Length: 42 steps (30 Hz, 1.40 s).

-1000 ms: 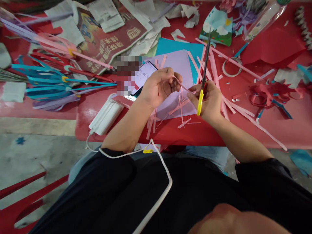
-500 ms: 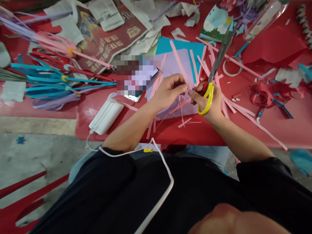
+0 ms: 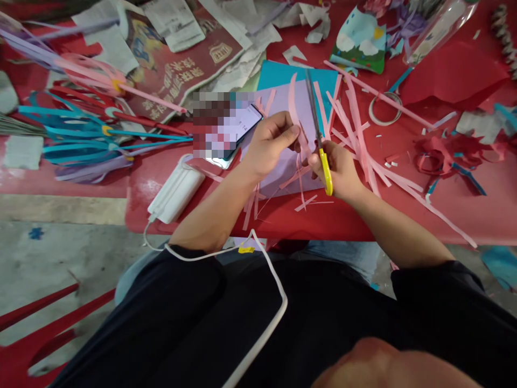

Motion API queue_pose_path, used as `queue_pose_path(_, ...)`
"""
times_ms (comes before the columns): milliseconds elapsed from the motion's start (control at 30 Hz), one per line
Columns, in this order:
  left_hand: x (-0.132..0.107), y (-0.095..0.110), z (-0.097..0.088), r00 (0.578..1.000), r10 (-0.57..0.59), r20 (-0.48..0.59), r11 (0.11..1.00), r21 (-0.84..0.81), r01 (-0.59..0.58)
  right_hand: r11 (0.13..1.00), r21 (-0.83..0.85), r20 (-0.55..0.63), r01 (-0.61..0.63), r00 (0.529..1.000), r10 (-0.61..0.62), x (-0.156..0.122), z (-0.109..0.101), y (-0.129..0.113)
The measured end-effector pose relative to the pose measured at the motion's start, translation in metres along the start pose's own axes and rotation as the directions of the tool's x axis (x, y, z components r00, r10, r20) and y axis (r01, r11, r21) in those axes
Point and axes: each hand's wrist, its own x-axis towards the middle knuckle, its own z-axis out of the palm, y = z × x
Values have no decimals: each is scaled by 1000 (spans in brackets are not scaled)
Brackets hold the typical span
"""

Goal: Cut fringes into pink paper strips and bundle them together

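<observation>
My left hand (image 3: 272, 143) pinches a pink paper strip (image 3: 294, 102), which stands up from the fingers and curves. Close on its right, my right hand (image 3: 337, 167) is closed round a pair of scissors with yellow handles (image 3: 325, 171); the blades point away from me. The fingertips of the right hand are near the strip's lower end, but whether they grip it I cannot tell. Beneath both hands lie a lilac paper sheet (image 3: 278, 175) and a teal sheet (image 3: 278, 75). Loose pink strips (image 3: 357, 132) are strewn to the right of the hands.
Left of my hands are a phone (image 3: 248, 121), a white power bank (image 3: 176, 189) with a cable, and teal paper flowers (image 3: 72, 129). Newspaper (image 3: 181, 70) covers the back left. A tape roll (image 3: 385, 109), red paper scraps (image 3: 438, 156) and a clear bottle (image 3: 440, 32) are at right.
The scissors have swung from leaning right to nearly upright, closer to the strip. My left hand has shifted slightly left, and the pink strip now bends more.
</observation>
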Motion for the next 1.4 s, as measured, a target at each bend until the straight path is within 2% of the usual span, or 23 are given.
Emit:
queue_pose_path(100, -1, -1, 0, 1000, -4, -7, 1000, -26, 4, 997, -79, 144, 9, 990, 2, -1, -3, 2)
queue_pose_path(200, 2, -1, -1, 997, 34, -70, 998, -43, -37, 995, -95, 193, 16, 981, 3, -2, -3, 2)
queue_pose_path(300, 6, 1, -5, 986, 96, -135, 993, -58, -105, 996, -91, 167, 8, 986, 7, -2, -3, 2)
queue_pose_path(400, 8, 6, -9, 988, 135, -70, 980, -141, -144, 994, -112, 121, 11, 993, 3, 0, -5, 4)
queue_pose_path(467, 8, 9, -10, 992, 123, -14, 977, -174, -123, 987, -159, 108, 25, 994, -8, 2, -7, 4)
queue_pose_path(600, 6, 8, -11, 999, 42, 11, 994, -101, -41, 961, -269, 120, 56, 992, -24, 4, -8, 0)
queue_pose_path(767, 7, 0, -13, 998, 59, 34, 994, -96, -55, 930, -358, 181, 88, 983, -24, 3, -7, -1)
queue_pose_path(867, 9, -3, -14, 998, 68, 14, 994, -91, -66, 924, -371, 184, 96, 982, -28, 3, -7, -1)
queue_pose_path(1067, 12, -6, -15, 992, 92, -91, 994, -58, -97, 928, -364, 202, 84, 979, -9, 2, -6, -2)
queue_pose_path(1400, 9, -6, -9, 981, 124, -150, 990, -48, -133, 908, -414, 206, 66, 978, 23, 2, -4, -2)
